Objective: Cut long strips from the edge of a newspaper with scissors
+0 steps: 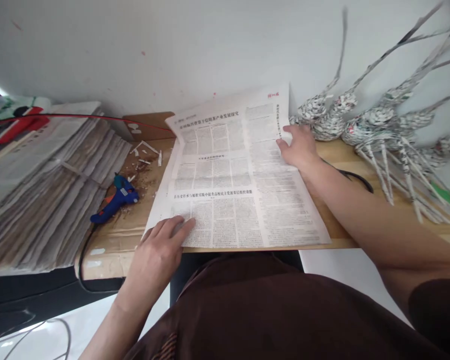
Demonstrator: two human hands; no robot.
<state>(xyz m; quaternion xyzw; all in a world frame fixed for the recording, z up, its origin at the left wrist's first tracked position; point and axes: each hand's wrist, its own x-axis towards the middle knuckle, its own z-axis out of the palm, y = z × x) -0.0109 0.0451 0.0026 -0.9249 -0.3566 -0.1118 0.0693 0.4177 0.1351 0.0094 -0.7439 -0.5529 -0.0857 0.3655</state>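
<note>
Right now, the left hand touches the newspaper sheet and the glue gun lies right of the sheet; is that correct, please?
Not quite: the head view shows the glue gun lying left of the newspaper sheet, not right.

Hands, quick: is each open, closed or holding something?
Left hand: open, resting on the newspaper at lower left.
Right hand: at its right edge; grip cannot be told.

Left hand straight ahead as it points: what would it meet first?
The white, black-printed newspaper sheet at the left hand's fingers; beyond it, probably the pale wall, though depth is unclear.
</note>
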